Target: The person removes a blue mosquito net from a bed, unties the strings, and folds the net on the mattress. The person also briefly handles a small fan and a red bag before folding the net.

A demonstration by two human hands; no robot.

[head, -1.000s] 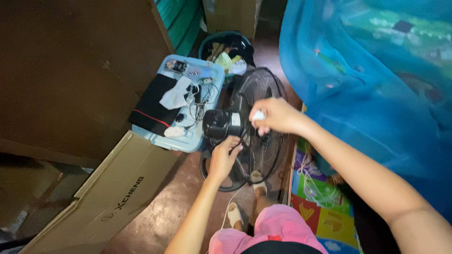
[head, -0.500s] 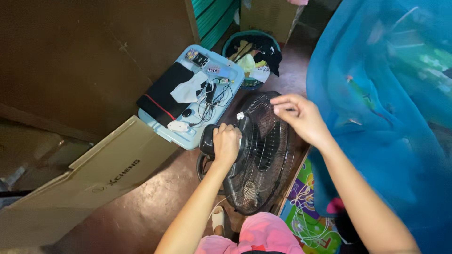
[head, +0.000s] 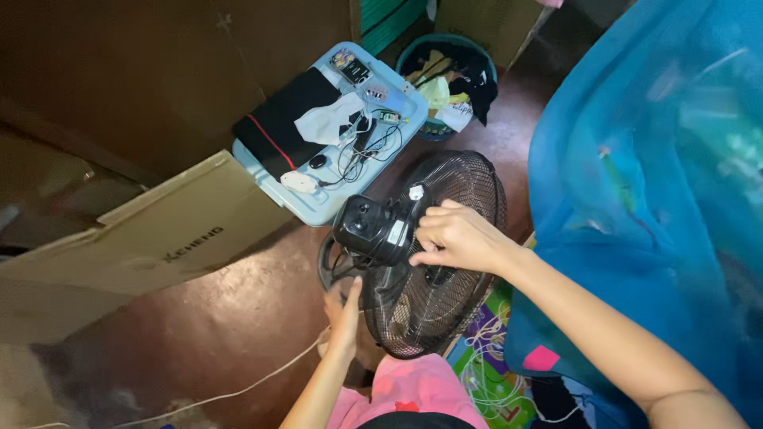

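A black floor fan (head: pixel 457 187) with a round wire grille stands on the brown floor in front of me, its motor housing (head: pixel 367 226) turned toward the left. My right hand (head: pixel 453 237) is curled on the rear grille just beside the motor housing, fingers hooked on the wires. A small white tag (head: pixel 416 191) sits on the grille above that hand. My left hand (head: pixel 343 308) is lower down, fingers spread, touching the fan's base ring (head: pixel 324 266) under the motor. It holds nothing.
A light blue plastic box (head: pixel 306 206) behind the fan carries a black cloth, a white cloth, cables and small parts. Around it: a teal basket (head: pixel 486 67) of clothes, a flattened cardboard box (head: pixel 151 246), a blue net (head: pixel 652 199), a colourful mat (head: pixel 489 349), a white cord (head: pixel 238 389).
My left hand let go of the motor housing and dropped to the fan's base. My right hand came down from the grille's upper rim to the rear grille beside the motor.
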